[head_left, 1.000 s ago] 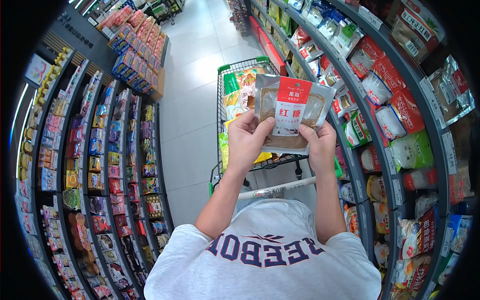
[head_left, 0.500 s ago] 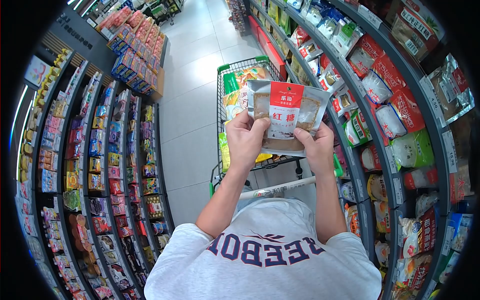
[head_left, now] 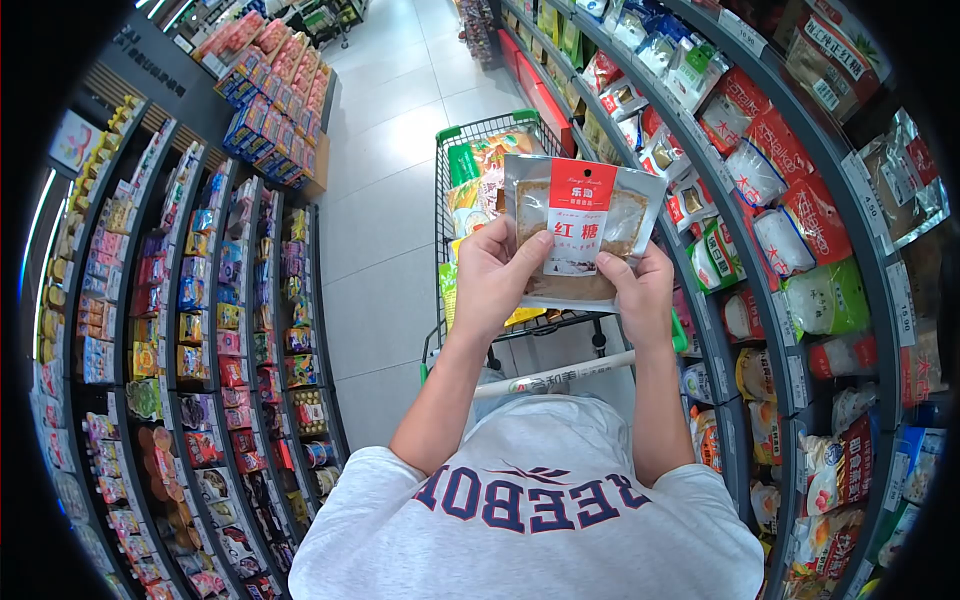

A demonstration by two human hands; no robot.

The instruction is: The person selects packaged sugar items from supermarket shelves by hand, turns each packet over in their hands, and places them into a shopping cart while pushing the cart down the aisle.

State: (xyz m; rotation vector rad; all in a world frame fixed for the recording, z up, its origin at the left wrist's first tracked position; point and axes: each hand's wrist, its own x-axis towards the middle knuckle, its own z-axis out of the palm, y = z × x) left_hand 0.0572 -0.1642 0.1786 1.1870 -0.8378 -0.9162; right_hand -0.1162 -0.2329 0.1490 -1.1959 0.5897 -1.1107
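A clear-sided pouch of brown sugar (head_left: 580,215) with a red and white label is held up in front of my chest, its printed face toward me. My left hand (head_left: 495,265) grips its left side, thumb across the front. On the lower right, my right hand (head_left: 638,285) pinches it with the thumb on the front and the fingers hidden behind. Beyond and below the pouch stands a shopping cart (head_left: 446,133) with a green-trimmed rim, holding several colourful packages. The cart's pale handle (head_left: 555,376) lies under my forearms, touched by neither hand.
Close on my right, a curved-looking shelf (head_left: 790,340) carries bagged goods with price tags. Snack shelves (head_left: 215,300) line the left side. Stacked boxes (head_left: 270,125) stand farther ahead on the left. Grey floor tiles (head_left: 385,200) run along the aisle between them.
The pouch has turned slightly and shifted a little up and to the right in my hands. Both hands keep their hold on it, and the cart stays in place.
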